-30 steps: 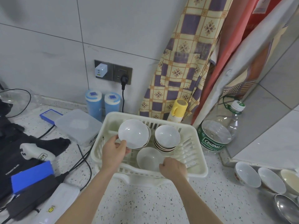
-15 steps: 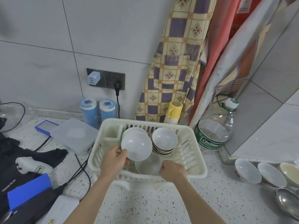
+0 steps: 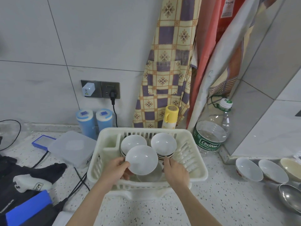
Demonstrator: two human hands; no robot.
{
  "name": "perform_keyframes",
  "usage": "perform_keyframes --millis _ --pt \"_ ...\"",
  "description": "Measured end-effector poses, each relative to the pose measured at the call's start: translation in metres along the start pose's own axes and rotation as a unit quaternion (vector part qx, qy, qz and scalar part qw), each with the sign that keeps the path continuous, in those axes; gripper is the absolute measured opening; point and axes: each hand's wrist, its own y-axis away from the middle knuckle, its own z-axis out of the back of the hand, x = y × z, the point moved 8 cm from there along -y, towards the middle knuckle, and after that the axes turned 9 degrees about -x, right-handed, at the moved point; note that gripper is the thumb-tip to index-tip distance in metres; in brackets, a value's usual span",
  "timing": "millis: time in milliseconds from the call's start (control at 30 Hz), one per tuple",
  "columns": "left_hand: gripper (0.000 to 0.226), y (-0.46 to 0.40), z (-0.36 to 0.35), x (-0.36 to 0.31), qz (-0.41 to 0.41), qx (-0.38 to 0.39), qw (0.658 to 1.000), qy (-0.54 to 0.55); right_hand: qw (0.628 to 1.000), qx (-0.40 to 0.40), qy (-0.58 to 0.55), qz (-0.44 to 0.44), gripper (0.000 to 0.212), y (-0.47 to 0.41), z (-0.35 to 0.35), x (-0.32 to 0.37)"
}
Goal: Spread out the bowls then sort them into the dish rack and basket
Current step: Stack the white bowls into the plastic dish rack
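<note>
A white plastic basket (image 3: pixel 197 165) stands on the speckled counter in front of me. At its back are two stacks of white bowls, a left stack (image 3: pixel 132 141) and a right stack (image 3: pixel 163 143). My left hand (image 3: pixel 116 171) grips a single white bowl (image 3: pixel 141 159) by its left rim, tilted and raised above a lower bowl (image 3: pixel 150 176) that lies on the basket floor. My right hand (image 3: pixel 176 172) holds the right rim of that lower bowl, its fingertips close under the right stack.
Three more bowls (image 3: pixel 249 168) stand in a row on the counter at the right, with a metal ladle (image 3: pixel 291 198) in front of them. A large water bottle (image 3: pixel 210 137) stands right of the basket. A plastic box (image 3: pixel 71 147), cables and black gear crowd the left.
My left hand has brought the single white bowl down and toward me from the left stack, over the lower bowl. My right hand stays at the lower bowl.
</note>
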Motion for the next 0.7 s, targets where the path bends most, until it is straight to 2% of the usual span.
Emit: perform_keyframes --millis 100,167,267,467,700 --pt "0.015 -0.002 -0.009 0.001 0.002 0.035 0.998 -0.053 0.997 0.022 -0.068 -0.02 0.049 0.002 0.0 -0.004" --pt "0.015 -0.003 -0.012 0.0 -0.005 0.031 0.996 -0.089 0.995 0.028 -0.091 -0.024 0.048 0.003 0.001 -0.006" --pt "0.018 -0.002 -0.019 -0.005 -0.018 0.032 0.991 -0.131 0.998 0.032 -0.058 0.006 0.047 0.004 0.002 -0.004" --pt "0.025 -0.002 -0.029 -0.007 -0.031 0.059 0.985 -0.158 0.999 0.04 -0.027 0.021 0.02 0.001 0.0 -0.003" --pt "0.014 -0.004 -0.029 -0.009 -0.045 0.036 0.984 -0.167 0.997 0.072 -0.015 0.012 0.013 -0.006 -0.006 -0.006"
